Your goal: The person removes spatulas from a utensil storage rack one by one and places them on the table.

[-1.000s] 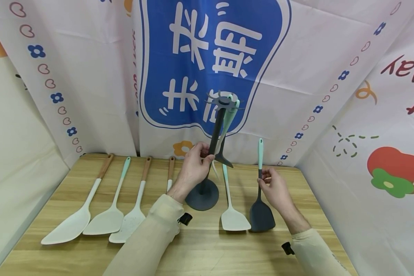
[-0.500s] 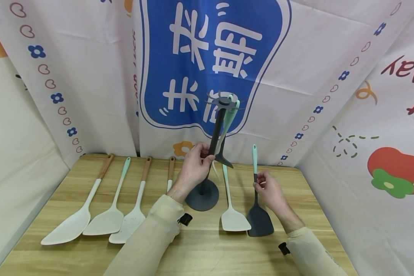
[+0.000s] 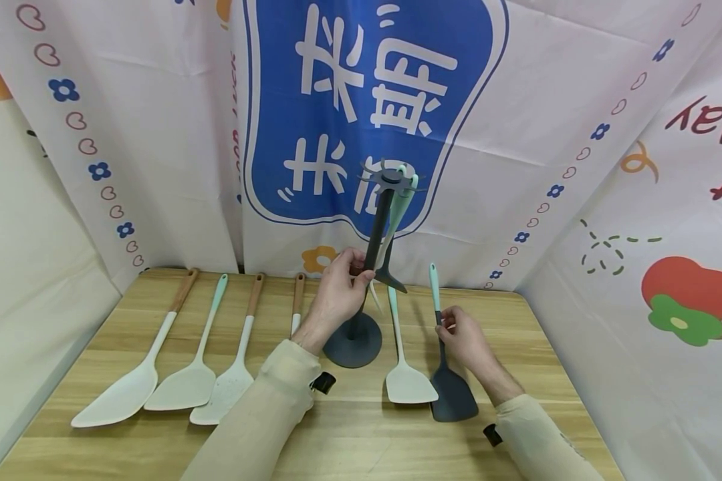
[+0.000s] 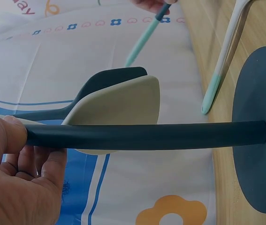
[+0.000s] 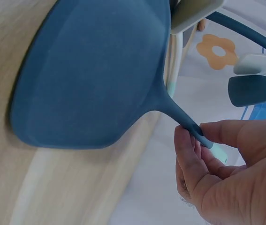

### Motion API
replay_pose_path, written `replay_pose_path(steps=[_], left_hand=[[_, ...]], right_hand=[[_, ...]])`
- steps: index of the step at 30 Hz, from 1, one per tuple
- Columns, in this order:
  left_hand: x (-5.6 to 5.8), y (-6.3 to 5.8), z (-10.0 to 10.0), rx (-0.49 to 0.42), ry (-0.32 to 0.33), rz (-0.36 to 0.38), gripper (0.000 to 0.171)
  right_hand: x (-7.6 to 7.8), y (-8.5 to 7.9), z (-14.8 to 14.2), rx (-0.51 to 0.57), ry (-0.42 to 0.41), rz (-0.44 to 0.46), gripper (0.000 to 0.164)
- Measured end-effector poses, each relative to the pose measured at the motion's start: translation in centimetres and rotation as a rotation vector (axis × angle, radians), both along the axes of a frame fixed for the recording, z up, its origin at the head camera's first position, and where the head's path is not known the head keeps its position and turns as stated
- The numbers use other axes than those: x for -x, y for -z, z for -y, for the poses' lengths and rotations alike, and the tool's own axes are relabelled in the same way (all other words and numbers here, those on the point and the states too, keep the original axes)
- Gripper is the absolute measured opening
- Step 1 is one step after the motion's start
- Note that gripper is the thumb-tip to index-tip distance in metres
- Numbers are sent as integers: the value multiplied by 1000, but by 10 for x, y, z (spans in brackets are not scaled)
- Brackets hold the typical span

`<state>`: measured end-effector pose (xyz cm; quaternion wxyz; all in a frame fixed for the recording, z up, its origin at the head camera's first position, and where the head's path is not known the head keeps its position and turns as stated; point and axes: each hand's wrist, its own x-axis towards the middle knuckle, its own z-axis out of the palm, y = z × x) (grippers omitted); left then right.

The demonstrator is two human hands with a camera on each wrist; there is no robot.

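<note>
My left hand (image 3: 339, 286) grips the pole of a dark utensil stand (image 3: 378, 230), which has a round base and a ring of hooks on top. Two utensils with mint handles (image 3: 400, 207) hang from its right side; the left wrist view shows their heads, one dark (image 4: 107, 80) and one cream (image 4: 128, 101). To the right, my right hand (image 3: 470, 341) pinches the shaft of a dark turner (image 3: 454, 399) between thumb and fingers. Its mint handle points away and its wide blade sits low over the table, close beside a white turner (image 3: 410, 386).
On the left of the wooden table (image 3: 361, 441) lie several pale utensils, among them a white ladle-like spoon (image 3: 123, 395), a mint-handled turner (image 3: 186, 387) and a speckled turner (image 3: 222, 393). One brown handle (image 3: 299, 294) is partly behind the left arm. Printed cloth walls surround the table.
My right hand has shifted left and toward the body, carrying the dark turner, whose handle end has come lower and nearer the white turner. The left hand and the stand have stayed still.
</note>
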<state>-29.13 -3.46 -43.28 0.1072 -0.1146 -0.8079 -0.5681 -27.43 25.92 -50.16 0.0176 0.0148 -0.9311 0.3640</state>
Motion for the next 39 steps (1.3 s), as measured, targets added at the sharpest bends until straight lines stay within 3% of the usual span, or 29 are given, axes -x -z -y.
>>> replay_pose_path(steps=[27, 29, 34, 35, 36, 39], left_hand=[[1, 2, 1, 12, -1, -5, 18], [1, 2, 1, 12, -1, -6, 19], [0, 1, 2, 9, 1, -9, 19], [0, 1, 2, 7, 2, -10, 19], [0, 1, 2, 7, 3, -11, 19], [0, 2, 2, 3, 4, -11, 18]], right_hand=[[20, 21, 2, -133, -78, 90, 22], [27, 30, -2, -138, -93, 100, 22], [61, 83, -30, -184, -145, 51, 23], [63, 85, -31, -186, -145, 56, 24], [62, 83, -31, -188, -144, 57, 24], [47, 52, -17, -164, -126, 95, 28]])
